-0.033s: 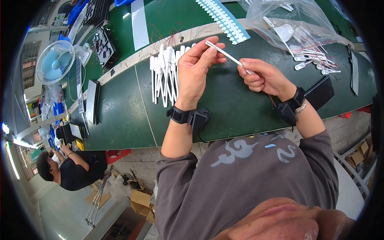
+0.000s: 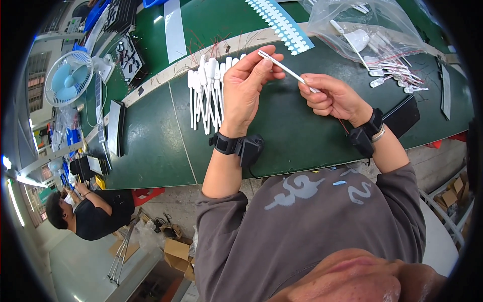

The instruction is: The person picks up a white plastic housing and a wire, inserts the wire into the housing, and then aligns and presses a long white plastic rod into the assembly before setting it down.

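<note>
Between my two hands a thin white stick [image 2: 288, 70] slants down to the right over the green table. Its upper end is pinched by the thumb and fingers of my left hand [image 2: 242, 90]. My right hand [image 2: 332, 96] grips the lower end, fingers curled around it and partly hiding it. Thin red wires hang below my right palm. Just left of my left hand lies a pile of white paddle-ended sticks [image 2: 204, 83], with red wires spreading from their far ends. Behind my hands is a light blue sheet [image 2: 297, 38] with rows of white stickers.
A clear plastic bag [image 2: 347, 25] with white sticks lies at the far right, beside loose wired pieces [image 2: 400, 75]. A dark flat object [image 2: 402, 117] sits by my right wrist. Metal strips [image 2: 116, 128] and a blue fan [image 2: 69, 78] are left. Another person [image 2: 95, 214] works there.
</note>
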`<state>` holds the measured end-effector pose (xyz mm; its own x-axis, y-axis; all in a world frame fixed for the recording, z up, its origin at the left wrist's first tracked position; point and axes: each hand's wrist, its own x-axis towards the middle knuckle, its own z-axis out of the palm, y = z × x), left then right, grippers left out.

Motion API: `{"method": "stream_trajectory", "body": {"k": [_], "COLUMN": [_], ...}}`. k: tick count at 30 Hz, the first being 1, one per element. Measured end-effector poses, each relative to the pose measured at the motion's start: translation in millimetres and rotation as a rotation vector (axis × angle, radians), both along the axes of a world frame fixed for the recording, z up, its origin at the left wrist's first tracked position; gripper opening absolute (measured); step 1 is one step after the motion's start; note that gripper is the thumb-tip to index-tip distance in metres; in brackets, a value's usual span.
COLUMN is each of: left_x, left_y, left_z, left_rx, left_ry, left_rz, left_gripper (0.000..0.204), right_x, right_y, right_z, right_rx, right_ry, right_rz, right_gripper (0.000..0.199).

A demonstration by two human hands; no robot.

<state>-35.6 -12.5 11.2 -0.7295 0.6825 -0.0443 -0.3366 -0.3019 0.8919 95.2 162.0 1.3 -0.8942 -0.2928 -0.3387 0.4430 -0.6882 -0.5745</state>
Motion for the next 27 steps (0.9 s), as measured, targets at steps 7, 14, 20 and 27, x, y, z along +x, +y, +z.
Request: {"method": "stream_trajectory", "body": {"k": [7,14,20,27], "left_x": [-6,-3,5,13], "left_y": [-4,-1,7,6], "left_z": [-9,-16,-13,-14], "left_rx": [0.031,0.089,0.012,-0.172], "left_ry": [-0.026,-0.007,0.025,0.138], "left_rz": [-0.105,-0.087,-0.024,-0.063], "left_gripper": [0.026,0.021,0.02,0.019], "right_x": [2,3,3,2], "right_y": [3,0,2,-7], "right_z": [-2,-2,-7,-8], "right_rx": [-0.305,-0.334,-0.401,0.125], "right_ry": [-0.067,-0.095,-0.085,0.053], "right_rz": [0.092,0.107,0.068,-0.075], "right_gripper": [0.026,0.027,0.026,0.025]}}
